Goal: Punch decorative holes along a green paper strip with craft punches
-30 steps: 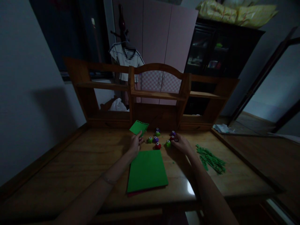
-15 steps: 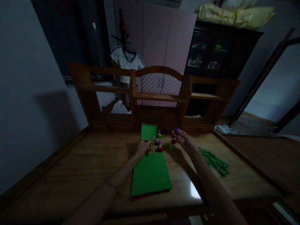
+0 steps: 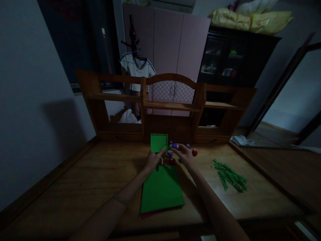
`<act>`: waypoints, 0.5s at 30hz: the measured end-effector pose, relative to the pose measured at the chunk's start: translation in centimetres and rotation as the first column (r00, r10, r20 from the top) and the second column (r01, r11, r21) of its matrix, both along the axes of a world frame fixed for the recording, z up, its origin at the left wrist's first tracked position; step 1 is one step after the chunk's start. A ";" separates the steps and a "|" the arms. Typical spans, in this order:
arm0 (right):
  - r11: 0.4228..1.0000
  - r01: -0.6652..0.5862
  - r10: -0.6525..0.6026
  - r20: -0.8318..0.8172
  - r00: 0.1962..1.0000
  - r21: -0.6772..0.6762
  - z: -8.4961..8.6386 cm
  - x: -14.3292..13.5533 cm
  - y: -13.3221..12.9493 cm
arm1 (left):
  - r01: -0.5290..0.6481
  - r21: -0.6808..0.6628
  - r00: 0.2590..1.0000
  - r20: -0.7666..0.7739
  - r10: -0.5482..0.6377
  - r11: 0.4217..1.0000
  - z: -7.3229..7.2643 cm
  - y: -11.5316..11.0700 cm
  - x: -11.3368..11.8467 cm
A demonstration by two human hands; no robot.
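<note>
My left hand [image 3: 153, 160] grips the lower right corner of a small green sheet [image 3: 158, 143] with dark marks along its top and right edges. My right hand [image 3: 184, 154] pinches a small purple piece [image 3: 175, 146] close to the sheet's right edge. Between my hands sit small round pieces with eye-like white dots, among them a purple one [image 3: 170, 153] and a red one [image 3: 172, 161]. Beyond my right hand lie another red piece [image 3: 195, 152] and a purple one [image 3: 188, 146]. Larger green sheets [image 3: 163, 190] are stacked in front, with a pink edge underneath.
Thin green strips [image 3: 230, 175] lie in a loose pile on the right of the wooden table [image 3: 100, 180]. A wooden shelf unit [image 3: 173, 105] stands along the table's back edge. Some white plastic or paper [image 3: 242, 141] lies past the right rear corner.
My right hand has moved left with the purple piece, up to the green sheet's right edge. The red piece by it now lies farther right. My left hand keeps its hold.
</note>
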State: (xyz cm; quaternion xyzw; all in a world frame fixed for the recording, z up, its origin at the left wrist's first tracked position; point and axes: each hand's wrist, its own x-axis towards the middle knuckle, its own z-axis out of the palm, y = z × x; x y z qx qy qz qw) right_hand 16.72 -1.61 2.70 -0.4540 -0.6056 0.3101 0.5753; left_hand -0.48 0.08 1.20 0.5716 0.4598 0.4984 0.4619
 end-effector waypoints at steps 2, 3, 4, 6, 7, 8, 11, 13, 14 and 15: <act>0.999 0.006 -0.009 0.075 0.997 0.042 0.0 0.0 -0.4 | 0.016 0.014 1.000 -0.025 -0.016 1.000 -0.3 0.1 0.1; 0.998 0.019 -0.026 0.113 0.993 0.065 -0.1 0.0 -0.6 | 0.023 0.021 0.999 -0.040 -0.022 1.000 -0.4 0.1 0.1; 0.996 0.036 -0.049 0.148 0.988 0.088 -0.1 0.0 -0.7 | 0.028 0.028 0.998 -0.056 -0.026 0.999 -0.5 0.1 0.1; 0.991 0.056 -0.080 0.203 0.976 0.122 -0.2 -0.2 -0.8 | 0.021 0.060 0.997 -0.077 -0.016 0.998 -0.7 0.1 0.1; 0.990 0.054 -0.083 0.219 0.972 0.133 -0.4 -0.3 -0.9 | 0.012 0.077 0.997 -0.083 -0.005 0.997 -0.8 0.1 0.1; 0.989 0.042 -0.074 0.228 0.971 0.141 -0.5 -0.4 -0.9 | 0.007 0.089 0.996 -0.092 0.001 0.996 -0.8 0.1 0.1; 0.988 -0.008 -0.027 0.228 0.973 0.156 -0.7 -0.7 -1.1 | 0.009 0.120 0.992 -0.126 0.006 0.993 -0.8 0.0 0.1; 0.987 -0.020 -0.016 0.228 0.974 0.157 -0.7 -0.8 -1.4 | 0.005 0.136 0.990 -0.138 0.014 0.991 -0.8 -0.1 0.0; 0.987 -0.016 -0.022 0.231 0.973 0.159 -0.6 -0.9 -1.4 | -0.001 0.141 0.990 -0.142 0.021 0.990 -0.7 -0.2 0.0; 0.986 -0.007 -0.032 0.234 0.972 0.164 -0.6 -0.9 -1.5 | -0.010 0.144 0.988 -0.148 0.031 0.990 -0.7 -0.2 0.0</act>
